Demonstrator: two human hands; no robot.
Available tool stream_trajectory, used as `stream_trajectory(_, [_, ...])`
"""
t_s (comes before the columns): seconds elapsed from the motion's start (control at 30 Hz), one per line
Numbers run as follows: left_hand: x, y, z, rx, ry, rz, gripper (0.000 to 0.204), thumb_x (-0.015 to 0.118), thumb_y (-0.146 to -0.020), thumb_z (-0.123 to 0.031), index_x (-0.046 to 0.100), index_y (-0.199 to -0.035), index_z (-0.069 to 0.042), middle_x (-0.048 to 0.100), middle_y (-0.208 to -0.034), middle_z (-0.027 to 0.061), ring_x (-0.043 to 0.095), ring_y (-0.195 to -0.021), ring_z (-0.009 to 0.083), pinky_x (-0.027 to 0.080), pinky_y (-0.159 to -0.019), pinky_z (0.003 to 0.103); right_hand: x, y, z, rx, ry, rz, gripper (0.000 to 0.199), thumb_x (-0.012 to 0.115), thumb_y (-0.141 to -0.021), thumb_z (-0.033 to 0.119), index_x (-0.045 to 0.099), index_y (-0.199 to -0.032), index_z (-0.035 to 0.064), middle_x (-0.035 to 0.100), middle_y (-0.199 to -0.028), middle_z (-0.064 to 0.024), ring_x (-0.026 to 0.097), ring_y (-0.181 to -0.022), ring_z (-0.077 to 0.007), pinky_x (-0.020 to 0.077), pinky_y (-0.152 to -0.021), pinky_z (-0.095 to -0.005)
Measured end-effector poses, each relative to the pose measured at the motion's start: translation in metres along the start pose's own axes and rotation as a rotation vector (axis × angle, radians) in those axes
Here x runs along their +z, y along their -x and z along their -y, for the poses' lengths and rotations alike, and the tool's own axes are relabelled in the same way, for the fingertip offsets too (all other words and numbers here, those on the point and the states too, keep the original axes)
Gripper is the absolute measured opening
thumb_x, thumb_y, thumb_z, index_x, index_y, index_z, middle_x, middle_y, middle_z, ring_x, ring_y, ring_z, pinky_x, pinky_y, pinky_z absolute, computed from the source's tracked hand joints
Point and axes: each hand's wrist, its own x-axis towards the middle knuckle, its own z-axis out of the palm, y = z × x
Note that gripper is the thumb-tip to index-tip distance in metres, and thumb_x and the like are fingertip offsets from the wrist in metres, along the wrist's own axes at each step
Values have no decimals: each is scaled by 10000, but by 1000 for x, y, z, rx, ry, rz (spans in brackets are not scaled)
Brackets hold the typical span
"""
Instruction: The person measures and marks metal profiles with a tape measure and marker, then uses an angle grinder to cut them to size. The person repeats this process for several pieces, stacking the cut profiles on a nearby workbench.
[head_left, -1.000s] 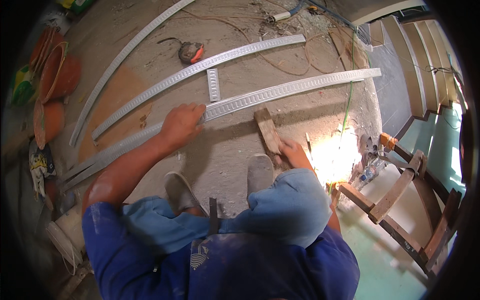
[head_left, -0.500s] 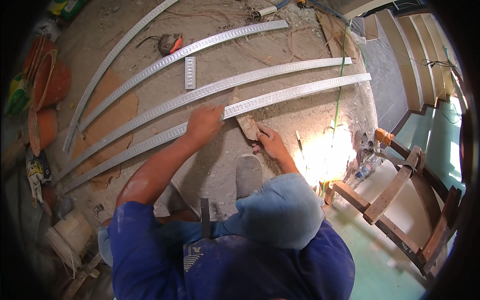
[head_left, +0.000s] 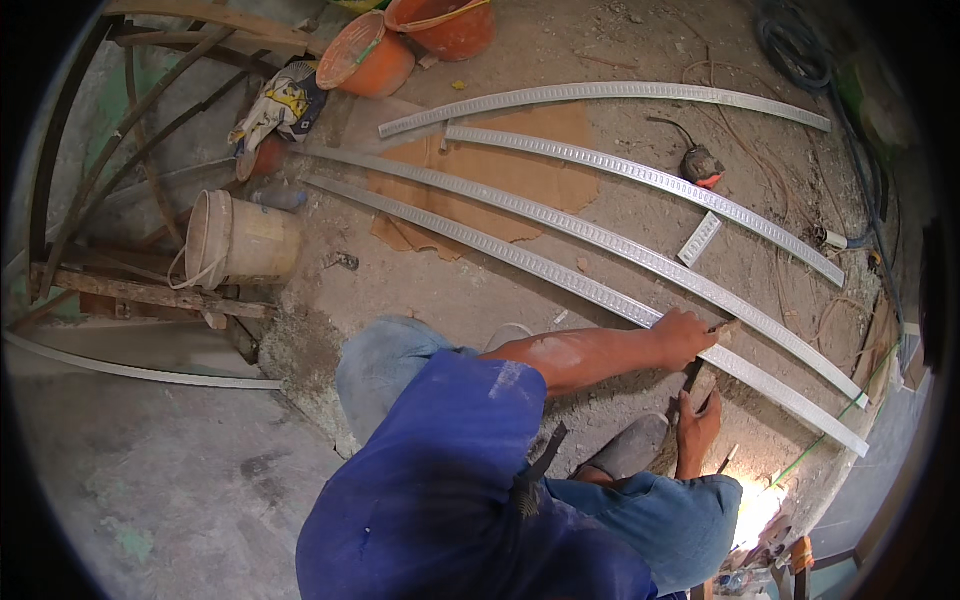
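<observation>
My left hand [head_left: 683, 340] is closed over the nearest slotted metal strip [head_left: 560, 281], toward its right half. Just beyond and below it, my right hand [head_left: 697, 425] grips a short piece of wood [head_left: 704, 381]. This wood runs crosswise beneath the strip, and its far end shows past my left hand. A second long metal strip [head_left: 600, 249] lies just beyond, roughly alongside. Farther off are a third strip [head_left: 620, 173] and a fourth strip [head_left: 600, 91]. Between the second and third lies a short offcut [head_left: 699, 239] of the same metal.
A tape measure [head_left: 702, 167] rests beyond the offcut. Brown cardboard [head_left: 540, 190] lies under the strips. Orange buckets [head_left: 368, 62] stand at the back, a whitish bucket [head_left: 255, 240] at left near wooden framing [head_left: 150, 290]. A green cord [head_left: 815, 443] crosses at right beside a bright light patch [head_left: 755, 510].
The view has swung left, bringing the whitish bucket and wooden framing further in. Both hands keep their holds on the strip and the wood, with little visible movement.
</observation>
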Motion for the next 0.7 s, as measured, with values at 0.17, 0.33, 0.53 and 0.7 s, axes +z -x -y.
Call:
stream_trajectory(0.17, [5,0,-9,-4,28,-7,529,661,-789,-116,560,-1308,-143,620,-1118,111,593,-1043,334,453,-885,510,4,-1,-4,-38,66,-87,711,783,-806,311,525,-1346,-72,609,-1242,-277,600,-1162,-400,461,-998,-422])
stream_trajectory(0.33, [-3,-1,-10,-41,29,77,533,695,-806,-149,546,-1318,-136,616,-1144,115,585,-1094,331,448,-919,498,4,-1,6,-19,58,-92,682,774,-813,310,536,-1331,-64,620,-1211,-266,615,-1120,-388,474,-961,-420])
stream_trajectory(0.53, [-6,2,-12,-42,4,105,564,719,-802,-171,531,-1332,-124,618,-1149,110,591,-1087,326,457,-914,494,4,2,5,-13,37,-65,705,756,-829,335,518,-1343,-84,601,-1231,-297,592,-1159,-410,458,-991,-427])
stream_trajectory(0.7, [-5,3,-13,-60,-32,112,561,715,-810,-180,529,-1336,-121,629,-1130,107,603,-1068,325,461,-907,487,10,2,-6,-10,83,-75,737,755,-831,347,498,-1359,-97,564,-1306,-309,548,-1237,-420,429,-1046,-429])
